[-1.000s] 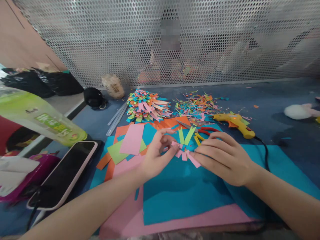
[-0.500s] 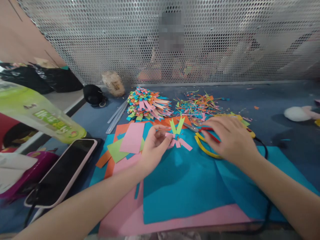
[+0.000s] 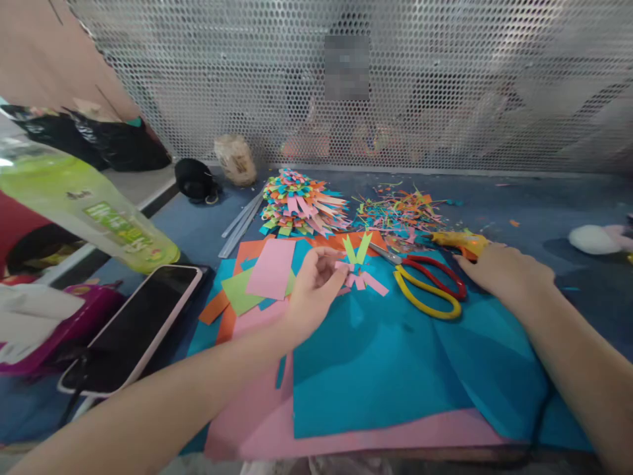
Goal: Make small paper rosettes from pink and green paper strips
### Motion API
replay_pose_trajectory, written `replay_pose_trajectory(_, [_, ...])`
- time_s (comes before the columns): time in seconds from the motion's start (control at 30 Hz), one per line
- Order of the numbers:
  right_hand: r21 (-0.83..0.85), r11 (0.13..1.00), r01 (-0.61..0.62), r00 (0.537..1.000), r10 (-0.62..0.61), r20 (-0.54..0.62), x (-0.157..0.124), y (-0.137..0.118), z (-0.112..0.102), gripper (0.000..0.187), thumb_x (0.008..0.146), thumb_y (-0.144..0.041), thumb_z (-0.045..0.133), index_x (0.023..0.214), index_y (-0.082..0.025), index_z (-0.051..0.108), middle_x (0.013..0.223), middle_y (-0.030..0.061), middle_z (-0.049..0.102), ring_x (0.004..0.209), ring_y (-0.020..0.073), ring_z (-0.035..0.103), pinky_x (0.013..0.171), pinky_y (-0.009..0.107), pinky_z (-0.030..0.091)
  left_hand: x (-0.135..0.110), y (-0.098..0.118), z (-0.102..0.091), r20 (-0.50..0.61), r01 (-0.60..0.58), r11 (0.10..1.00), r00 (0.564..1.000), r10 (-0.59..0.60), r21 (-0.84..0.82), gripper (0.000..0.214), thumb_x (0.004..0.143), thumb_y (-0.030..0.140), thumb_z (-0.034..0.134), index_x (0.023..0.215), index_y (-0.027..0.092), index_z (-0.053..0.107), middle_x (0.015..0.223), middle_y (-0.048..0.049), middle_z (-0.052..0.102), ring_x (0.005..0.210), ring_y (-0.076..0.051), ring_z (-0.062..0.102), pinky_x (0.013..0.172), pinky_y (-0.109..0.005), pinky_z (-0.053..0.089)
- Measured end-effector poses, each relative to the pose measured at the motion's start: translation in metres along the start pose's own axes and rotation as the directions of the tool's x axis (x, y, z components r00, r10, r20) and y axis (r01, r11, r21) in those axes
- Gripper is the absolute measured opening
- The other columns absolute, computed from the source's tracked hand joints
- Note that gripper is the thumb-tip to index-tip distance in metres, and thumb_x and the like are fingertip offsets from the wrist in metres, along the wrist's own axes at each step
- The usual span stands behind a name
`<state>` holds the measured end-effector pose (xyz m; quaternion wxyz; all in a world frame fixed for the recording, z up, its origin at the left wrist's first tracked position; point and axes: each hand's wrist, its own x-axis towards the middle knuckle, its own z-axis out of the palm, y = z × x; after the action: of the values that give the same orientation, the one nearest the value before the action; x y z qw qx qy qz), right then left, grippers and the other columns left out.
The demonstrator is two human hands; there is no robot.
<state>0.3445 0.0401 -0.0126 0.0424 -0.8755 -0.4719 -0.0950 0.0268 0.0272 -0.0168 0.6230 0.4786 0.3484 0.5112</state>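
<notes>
Right hand [image 3: 509,272] at glue gun's [image 3: 457,241] edge

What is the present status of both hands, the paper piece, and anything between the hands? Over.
Left hand pinching strip-cut paper piece. Right hand on yellow glue gun, grip unclear. Scissors lying between the hands.

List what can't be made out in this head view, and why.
Head view:
1. Yellow plastic glue gun: handle hidden by the right hand.
2. Translucent green plastic bottle: one end cut off by the left edge.
3. Grey perforated metal screen: shapes behind it blurred by the mesh.
</notes>
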Motion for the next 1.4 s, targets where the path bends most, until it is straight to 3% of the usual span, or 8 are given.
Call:
replay_pose_trajectory(0.2, [-0.106, 0.986, -0.13, 0.991, 0.13, -0.006, -0.015, -0.021, -0.025, 0.059, 0.082, -0.051, 0.037, 0.111, -0.001, 0.053, 0.105, 0.0304, 0.056, 0.098, 0.0456, 0.056, 0.075, 0.062, 0.04, -0.001, 0.002, 0.0, -0.047, 0.047, 0.999, 0.998, -0.048, -0.02, 0.028, 0.071, 0.031, 0.067, 0.089, 0.019, 0.048, 0.075, 0.003, 0.055, 0.063, -0.006, 0.055, 0.053, -0.016, 0.047])
replay_pose_trajectory(0.33, [-0.06, 0.994, 0.092, 0.949, -0.106, -0.297, -0.031, -0.03, -0.045, 0.058, 0.082, -0.051, 0.041, 0.117, -0.005, 0.045, 0.106, 0.0246, 0.055, 0.096, 0.0372, 0.058, 0.072, 0.049, 0.047, -0.001, 0.003, 0.0, -0.043, 0.072, 0.997, 0.996, -0.074, -0.035, 0.03, 0.071, 0.032, 0.066, 0.091, 0.02, 0.048, 0.076, 0.0028, 0.055, 0.066, -0.008, 0.055, 0.055, -0.018, 0.05])
replay_pose_trajectory(0.4, [-0.047, 0.949, 0.312, 0.816, -0.293, -0.499, -0.039, -0.034, -0.049, 0.058, 0.077, -0.049, 0.05, 0.117, -0.007, 0.045, 0.106, 0.0221, 0.056, 0.097, 0.0342, 0.057, 0.071, 0.043, 0.049, -0.001, 0.003, 0.0, -0.047, 0.085, 0.995, 0.995, -0.087, -0.053, 0.032, 0.07, 0.033, 0.067, 0.091, 0.02, 0.048, 0.074, 0.0034, 0.054, 0.064, -0.007, 0.054, 0.053, -0.018, 0.05])
replay_pose_trajectory(0.53, [-0.16, 0.748, 0.644, 0.448, -0.538, -0.714, -0.053, -0.041, -0.047, 0.057, 0.073, -0.042, 0.061, 0.117, -0.009, 0.045, 0.106, 0.0194, 0.058, 0.1, 0.0317, 0.056, 0.08, 0.042, 0.048, 0.002, 0.003, -0.002, -0.055, 0.103, 0.993, 0.993, -0.107, -0.065, 0.032, 0.069, 0.032, 0.067, 0.09, 0.02, 0.047, 0.069, 0.0054, 0.05, 0.057, -0.005, 0.051, 0.05, -0.017, 0.05])
replay_pose_trajectory(0.63, [-0.195, 0.656, 0.729, 0.308, -0.569, -0.762, -0.059, -0.043, -0.046, 0.063, 0.07, -0.036, 0.067, 0.122, -0.01, 0.044, 0.106, 0.0195, 0.058, 0.098, 0.0316, 0.057, 0.083, 0.045, 0.048, 0.002, 0.003, -0.003, -0.044, 0.106, 0.992, 0.993, -0.109, -0.069, 0.031, 0.071, 0.033, 0.066, 0.091, 0.02, 0.047, 0.07, 0.0049, 0.052, 0.057, -0.005, 0.05, 0.05, -0.018, 0.05])
replay_pose_trajectory(0.87, [-0.127, 0.639, 0.759, 0.3, -0.516, -0.802, -0.062, -0.041, -0.051, 0.077, 0.066, -0.032, 0.073, 0.131, -0.01, 0.038, 0.109, 0.021, 0.055, 0.104, 0.0335, 0.053, 0.085, 0.048, 0.047, 0.002, 0.003, -0.004, -0.058, 0.119, 0.99, 0.991, -0.123, -0.072, 0.031, 0.071, 0.033, 0.066, 0.091, 0.02, 0.046, 0.07, 0.0059, 0.05, 0.058, -0.005, 0.051, 0.051, -0.02, 0.052])
replay_pose_trajectory(1.07, [-0.198, 0.558, 0.806, 0.212, -0.585, -0.783, -0.066, -0.043, -0.049, 0.078, 0.068, -0.029, 0.071, 0.136, -0.013, 0.034, 0.105, 0.0195, 0.057, 0.094, 0.0321, 0.058, 0.078, 0.047, 0.049, 0.003, 0.005, -0.003, -0.09, 0.077, 0.996, 0.993, -0.081, -0.053, 0.028, 0.07, 0.028, 0.066, 0.089, 0.018, 0.048, 0.065, 0.0064, 0.051, 0.054, -0.004, 0.049, 0.045, -0.014, 0.045])
replay_pose_trajectory(1.4, [-0.204, 0.578, 0.79, 0.223, -0.582, -0.782, -0.066, -0.043, -0.048, 0.078, 0.071, -0.028, 0.07, 0.137, -0.015, 0.032, 0.105, 0.0186, 0.056, 0.096, 0.0315, 0.057, 0.078, 0.046, 0.048, 0.003, 0.005, -0.004, -0.095, 0.082, 0.995, 0.992, -0.086, -0.048, 0.025, 0.072, 0.026, 0.064, 0.089, 0.018, 0.048, 0.065, 0.0063, 0.051, 0.053, -0.003, 0.049, 0.046, -0.013, 0.044])
